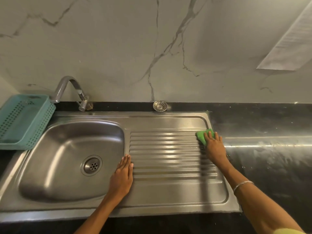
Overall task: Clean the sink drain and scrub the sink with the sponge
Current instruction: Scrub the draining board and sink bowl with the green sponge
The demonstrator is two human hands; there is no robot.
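A steel sink (70, 142) with a ribbed drainboard (168, 157) fills the counter. The round drain (92, 165) sits open at the bowl's bottom. Its metal strainer (159, 105) lies on the black ledge behind the drainboard. My right hand (214, 146) presses a green sponge (203, 135) flat onto the drainboard's far right edge, fingers straight. My left hand (123, 174) rests flat on the ridge between bowl and drainboard, fingers straight and holding nothing.
A teal perforated basket (25, 120) stands at the left beside the bowl. The curved tap (74, 90) rises behind the bowl. Dark wet countertop (261, 149) stretches to the right. A marble wall backs everything.
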